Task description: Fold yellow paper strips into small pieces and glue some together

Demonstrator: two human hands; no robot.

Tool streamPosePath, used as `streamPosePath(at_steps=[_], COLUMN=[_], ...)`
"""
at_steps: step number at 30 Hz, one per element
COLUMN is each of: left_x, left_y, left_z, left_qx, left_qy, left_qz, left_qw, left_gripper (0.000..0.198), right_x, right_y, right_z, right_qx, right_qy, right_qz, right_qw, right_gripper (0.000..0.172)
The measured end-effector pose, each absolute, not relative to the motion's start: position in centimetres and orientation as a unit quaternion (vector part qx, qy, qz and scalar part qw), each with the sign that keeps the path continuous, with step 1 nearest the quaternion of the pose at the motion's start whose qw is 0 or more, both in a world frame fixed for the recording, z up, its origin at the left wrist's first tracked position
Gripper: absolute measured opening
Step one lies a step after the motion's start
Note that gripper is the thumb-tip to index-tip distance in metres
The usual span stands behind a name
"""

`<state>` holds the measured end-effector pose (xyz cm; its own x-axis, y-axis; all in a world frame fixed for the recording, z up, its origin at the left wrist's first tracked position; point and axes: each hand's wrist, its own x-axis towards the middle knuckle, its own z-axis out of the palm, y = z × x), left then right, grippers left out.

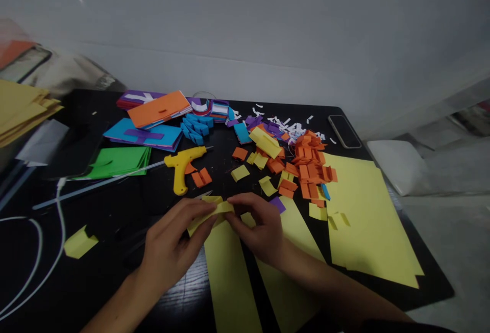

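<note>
Between my two hands is a small folded yellow paper piece (221, 209), pinched by the fingers of each. My left hand (174, 238) grips its left side, and my right hand (262, 226) holds its right end. Below the fingers lies a long yellow paper strip (231, 277) on the black table. Another yellow strip (287, 277) passes beneath my right forearm. Scissor-like metal tips (204, 195) show just behind my left fingers; the rest is hidden. A loose folded yellow piece (80, 242) rests to the left of my left hand.
A yellow glue gun (181, 167) lies beyond my left hand. Folded orange pieces (310, 162) are heaped at right, near white paper scraps (293, 129) and a phone (344, 131). Yellow sheets (367, 215) reach toward the right edge. A white cable (61, 231) curls at left.
</note>
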<state>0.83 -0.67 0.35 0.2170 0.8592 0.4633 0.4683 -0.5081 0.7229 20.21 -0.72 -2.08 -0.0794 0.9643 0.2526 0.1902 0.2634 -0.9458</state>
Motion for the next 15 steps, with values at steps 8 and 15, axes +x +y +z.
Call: streamPosePath(at_steps=[8, 15], left_x=[0.6, -0.3], left_y=[-1.4, -1.1], left_z=[0.2, 0.7], left_qx=[0.759, 0.776], left_qy=[0.423, 0.387], left_qz=[0.420, 0.359], left_qw=[0.260, 0.346], left_gripper=[0.029, 0.062], right_x=[20.4, 20.5], right_y=[-0.6, 0.0], right_z=[-1.8, -1.5], right_qx=[-0.471, -0.472], right_qy=[-0.629, -0.492], right_qz=[0.369, 0.558], right_qw=[0.496, 0.473], right_gripper=[0.016, 0.013])
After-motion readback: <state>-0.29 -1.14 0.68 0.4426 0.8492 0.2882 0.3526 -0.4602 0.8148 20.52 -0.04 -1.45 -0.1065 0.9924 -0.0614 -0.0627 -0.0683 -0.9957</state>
